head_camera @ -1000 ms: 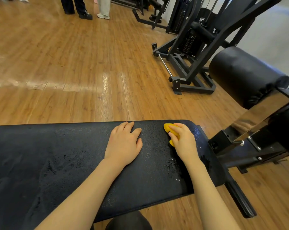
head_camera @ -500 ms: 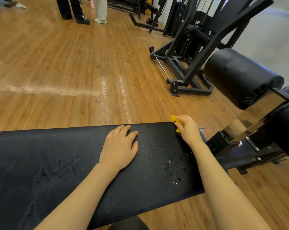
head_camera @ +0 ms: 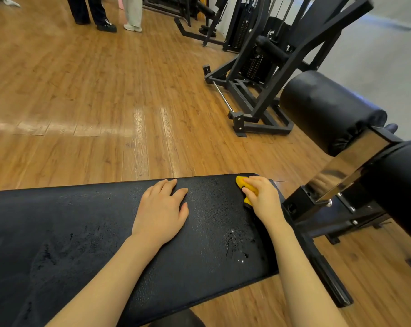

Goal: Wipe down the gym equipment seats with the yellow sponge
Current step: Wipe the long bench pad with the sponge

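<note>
A long black padded bench seat (head_camera: 86, 232) stretches across the lower half of the head view, its surface wet with streaks and droplets. My right hand (head_camera: 263, 199) grips the yellow sponge (head_camera: 243, 182) at the seat's far right corner, pressing it onto the pad; most of the sponge is hidden under my fingers. My left hand (head_camera: 162, 211) lies flat, palm down, on the seat just left of it, fingers straight.
A black roller pad (head_camera: 327, 112) on a chrome and black frame stands right of the seat. A black weight machine (head_camera: 265, 74) sits beyond on the wooden floor. Two persons' legs (head_camera: 105, 13) stand at the far top left.
My right hand pushed the sponge out to the seat's far right edge, then drew it slightly back onto the corner. My left hand stayed flat on the pad.
</note>
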Demonstrator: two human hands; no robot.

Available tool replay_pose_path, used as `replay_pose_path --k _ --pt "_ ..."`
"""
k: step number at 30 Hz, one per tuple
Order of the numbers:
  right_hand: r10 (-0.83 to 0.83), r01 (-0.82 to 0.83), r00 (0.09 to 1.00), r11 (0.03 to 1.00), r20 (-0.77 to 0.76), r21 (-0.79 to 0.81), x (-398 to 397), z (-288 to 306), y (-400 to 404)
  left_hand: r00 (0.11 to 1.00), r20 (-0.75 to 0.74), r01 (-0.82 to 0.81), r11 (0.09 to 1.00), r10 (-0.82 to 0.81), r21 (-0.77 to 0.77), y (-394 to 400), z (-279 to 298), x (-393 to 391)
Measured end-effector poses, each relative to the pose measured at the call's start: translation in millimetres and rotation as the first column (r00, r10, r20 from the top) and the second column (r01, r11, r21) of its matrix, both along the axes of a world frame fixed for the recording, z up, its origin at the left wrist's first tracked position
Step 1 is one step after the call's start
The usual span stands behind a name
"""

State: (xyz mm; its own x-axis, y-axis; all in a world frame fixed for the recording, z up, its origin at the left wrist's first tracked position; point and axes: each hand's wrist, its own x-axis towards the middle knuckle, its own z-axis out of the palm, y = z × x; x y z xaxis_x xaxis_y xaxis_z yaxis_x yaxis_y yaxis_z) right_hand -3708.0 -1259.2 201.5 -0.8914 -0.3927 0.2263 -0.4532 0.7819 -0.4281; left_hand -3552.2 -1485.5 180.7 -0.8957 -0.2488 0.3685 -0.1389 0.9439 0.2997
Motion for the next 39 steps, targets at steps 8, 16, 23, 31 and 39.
replay_pose_path --k 8,16,23,31,39 --pt "-0.023 0.023 1.000 1.000 0.020 -0.001 -16.1 3.0 -3.1 1.000 0.005 0.008 1.000 -0.008 0.019 -1.8 -0.9 0.4" --pt "0.027 -0.027 0.999 1.000 -0.035 -0.006 3.9 -1.8 24.7 1.000 0.024 0.009 1.000 -0.009 0.008 0.4 1.2 0.2" --pt "-0.042 0.042 0.999 0.999 0.000 -0.003 -35.5 0.0 8.5 0.999 0.035 0.007 1.000 -0.008 0.019 -0.2 3.8 1.2" --pt "0.038 -0.038 0.999 0.996 0.003 -0.085 2.1 0.7 40.3 0.999 0.048 -0.004 1.000 0.004 -0.015 2.2 4.3 2.2" --pt "0.038 -0.035 0.998 0.998 0.053 -0.049 -46.4 4.5 23.3 0.998 0.070 -0.002 1.000 0.003 -0.005 1.4 5.8 2.1"
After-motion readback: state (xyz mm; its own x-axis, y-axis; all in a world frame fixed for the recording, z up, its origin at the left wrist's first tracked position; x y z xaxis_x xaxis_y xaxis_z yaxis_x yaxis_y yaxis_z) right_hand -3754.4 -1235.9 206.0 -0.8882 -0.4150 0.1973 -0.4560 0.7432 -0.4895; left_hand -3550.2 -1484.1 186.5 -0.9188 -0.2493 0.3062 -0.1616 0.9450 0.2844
